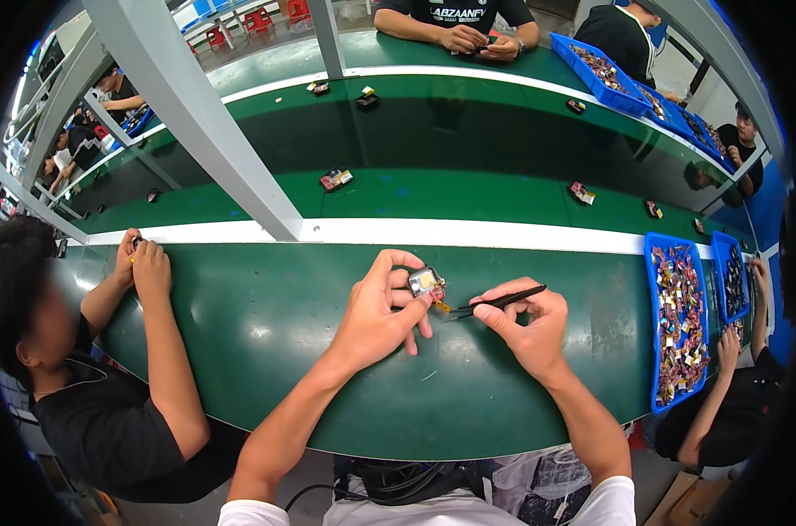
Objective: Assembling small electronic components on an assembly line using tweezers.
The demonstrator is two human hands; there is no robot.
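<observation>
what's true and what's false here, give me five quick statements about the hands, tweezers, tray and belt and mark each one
1. The right hand holds tweezers. True.
2. The left hand is empty. False: the left hand holds a small device.
3. The tweezers are white. False: they are black.
4. Small parts lie on the green belt beyond the white rail. True.
5. The nearest blue tray is to the left of both hands. False: that tray, full of small parts, is to their right.
</observation>
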